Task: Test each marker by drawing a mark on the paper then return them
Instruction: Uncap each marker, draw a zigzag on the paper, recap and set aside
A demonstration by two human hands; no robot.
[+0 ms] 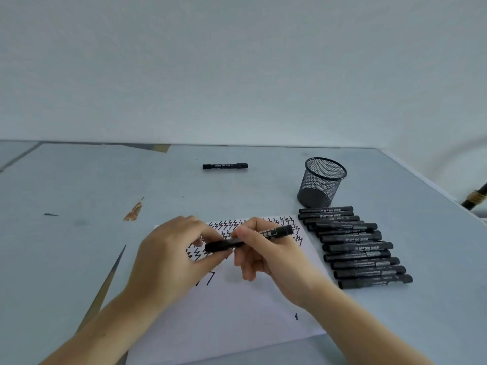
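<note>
A sheet of white paper [237, 312] lies on a pale grey table [79, 180], seen from the person's own head. Rows of black zigzag marks [226, 225] cover the far part of the paper. Above the paper, both hands hold one black marker [250, 238] lying almost level. The left hand [171, 256] pinches the marker's left end between thumb and curled fingers. The right hand [263, 248] grips the barrel with thumb and forefinger, its other fingers curled beneath. Whether the cap is on cannot be told. Just beside the paper's right edge, a row of black markers [355, 248] lies side by side on the table. Beyond that row, near the paper's far right corner, stands a black mesh pen cup [321, 181]. Well beyond the paper's far edge lies a single black marker [225, 166].
</note>
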